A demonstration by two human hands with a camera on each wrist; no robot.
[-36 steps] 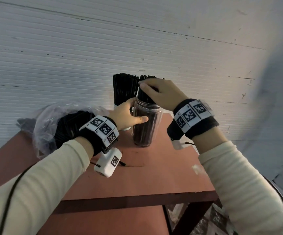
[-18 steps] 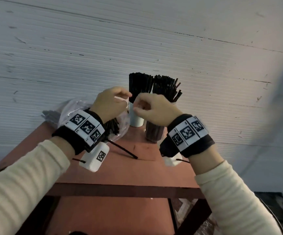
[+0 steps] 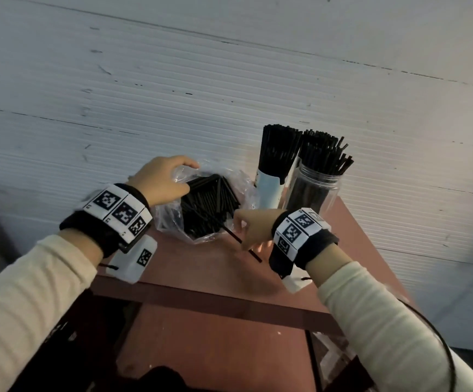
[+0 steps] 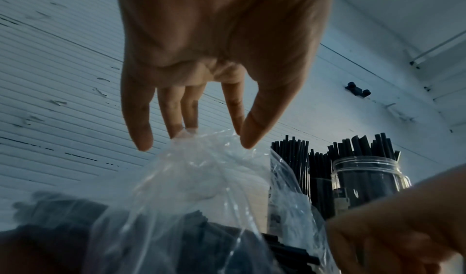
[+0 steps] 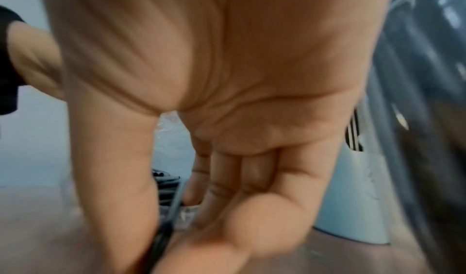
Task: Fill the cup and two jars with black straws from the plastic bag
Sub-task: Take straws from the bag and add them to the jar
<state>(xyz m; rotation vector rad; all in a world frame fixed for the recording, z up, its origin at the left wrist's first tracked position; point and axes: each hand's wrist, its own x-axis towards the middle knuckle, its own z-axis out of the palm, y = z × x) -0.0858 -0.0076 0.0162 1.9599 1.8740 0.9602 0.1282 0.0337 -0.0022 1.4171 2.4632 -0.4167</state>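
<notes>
A clear plastic bag of black straws lies open on the red-brown table. My left hand pinches the bag's far rim from above. My right hand is at the bag's near edge, thumb and curled fingers around a single black straw that lies slanted on the table; the right wrist view is blurred. Behind the bag stand a white cup and a clear jar, both packed with upright black straws.
A white ribbed wall rises directly behind the table. The cup and jar stand at the table's back right corner, close to my right wrist. A lower shelf shows below the front edge.
Both hands left the jar. The left moved to the bag and took its rim. The right dropped to the loose straw on the table by the bag. The camera view shifted.
</notes>
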